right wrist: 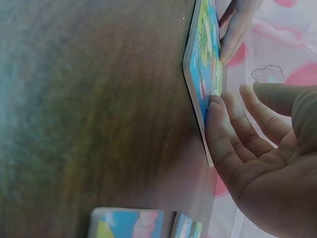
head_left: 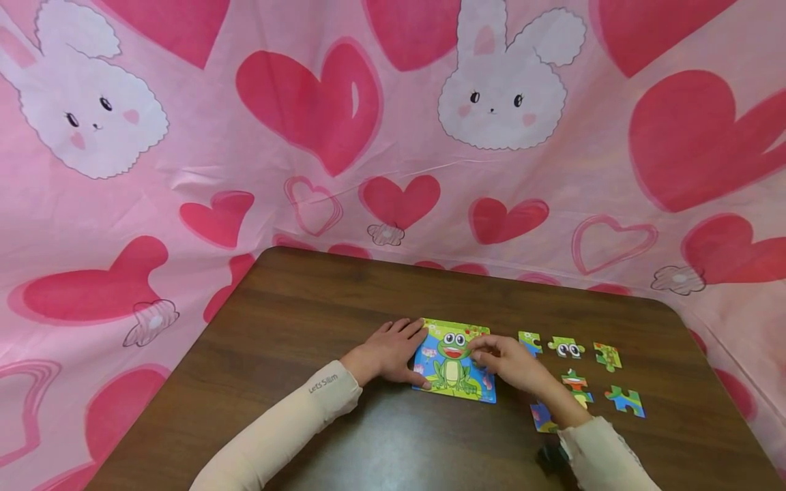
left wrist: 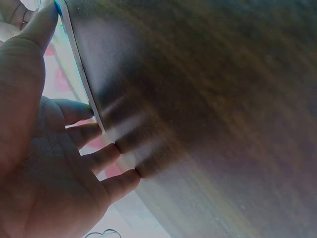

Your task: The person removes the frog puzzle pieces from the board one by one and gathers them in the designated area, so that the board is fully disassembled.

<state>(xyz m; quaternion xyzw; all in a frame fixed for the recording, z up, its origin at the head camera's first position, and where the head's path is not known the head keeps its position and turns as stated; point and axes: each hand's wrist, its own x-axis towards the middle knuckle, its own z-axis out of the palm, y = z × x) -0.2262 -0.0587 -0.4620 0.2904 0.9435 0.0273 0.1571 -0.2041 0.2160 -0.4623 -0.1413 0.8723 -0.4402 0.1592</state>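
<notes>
A frog picture puzzle board (head_left: pixel 452 372) lies flat on the brown table. My left hand (head_left: pixel 393 349) rests at its left side, thumb over the lower left corner and fingers spread by the upper left edge. In the left wrist view, the left hand's fingers (left wrist: pixel 101 158) look fairly straight along the board's edge. At the board's right side is my right hand (head_left: pixel 512 365), its fingers loosely bent. The right wrist view shows some of its fingers (right wrist: pixel 223 136) touching the board's edge and surface, with the thumb apart from them and nothing visible in its grasp.
Several loose puzzle pieces lie right of the board, including one with frog eyes (head_left: pixel 566 348), a giraffe-like one (head_left: pixel 608 355) and a blue-green one (head_left: pixel 628 401). The right forearm partly covers others. A dark object (head_left: pixel 551 457) shows by the right sleeve. A pink heart-patterned cloth (head_left: pixel 405 157) hangs behind the table.
</notes>
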